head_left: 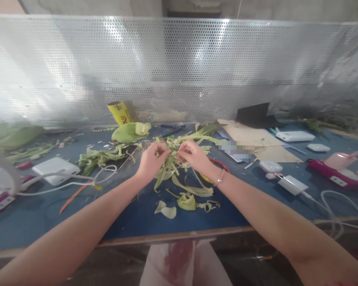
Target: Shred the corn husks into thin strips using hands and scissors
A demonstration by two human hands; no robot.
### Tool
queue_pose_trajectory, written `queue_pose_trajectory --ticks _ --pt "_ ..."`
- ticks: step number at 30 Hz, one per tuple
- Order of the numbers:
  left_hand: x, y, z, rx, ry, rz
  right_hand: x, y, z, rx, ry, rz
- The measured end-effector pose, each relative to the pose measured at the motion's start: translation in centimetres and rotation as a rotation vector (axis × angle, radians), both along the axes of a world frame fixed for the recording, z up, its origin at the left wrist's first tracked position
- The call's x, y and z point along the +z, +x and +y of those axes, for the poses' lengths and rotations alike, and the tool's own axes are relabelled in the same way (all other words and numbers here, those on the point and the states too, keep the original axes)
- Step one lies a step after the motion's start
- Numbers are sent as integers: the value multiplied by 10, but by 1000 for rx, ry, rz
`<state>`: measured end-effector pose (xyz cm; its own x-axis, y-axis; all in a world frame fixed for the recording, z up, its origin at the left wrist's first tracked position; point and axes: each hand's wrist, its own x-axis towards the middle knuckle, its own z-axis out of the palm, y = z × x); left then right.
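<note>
Over a heap of pale green wilted leaf strips (167,174), my left hand (153,159) and my right hand (195,157) are close together with their fingertips almost facing each other. Each hand is closed in a pinch. Whatever lies between the fingertips is too small and blurred to make out. Long green leaves (201,137) stretch from the heap toward the back right. Nearer the table edge lie a torn leaf cup (186,201) and a whitish leaf scrap (166,209). My right wrist wears a thin bracelet (220,176).
A perforated metal screen (179,71) runs along the back of the blue table (131,222). Near it are a yellow tube (119,113) and a large pale green leaf (128,133). White chargers (56,171), cables, purple power strips (337,174) and cardboard (250,135) lie at the sides.
</note>
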<state>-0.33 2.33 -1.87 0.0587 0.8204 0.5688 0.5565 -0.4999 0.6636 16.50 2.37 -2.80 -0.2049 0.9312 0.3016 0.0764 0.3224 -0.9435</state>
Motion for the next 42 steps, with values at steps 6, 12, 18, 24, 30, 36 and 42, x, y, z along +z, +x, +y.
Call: queue_pose_trajectory --ticks 6,12,18,24,30,36,42 --pt "-1 -1 0 -127 191 139 1 -2 -3 -19 7 39" --pt "-3 -4 7 -251 346 294 -2 -8 -5 -42 61 20" --pt "-5 -3 6 -107 226 165 -2 -1 -7 -153 198 -198" --pt "-1 -3 2 -177 189 201 6 0 -12 -79 493 -402" --pt "-1 -2 -1 -190 271 287 7 -5 -15 -96 556 -378" --pt "1 0 -3 -173 162 185 6 -2 -9 -242 651 -227" --pt "3 0 -4 -142 -75 -39 18 12 -23 -286 1093 -512"
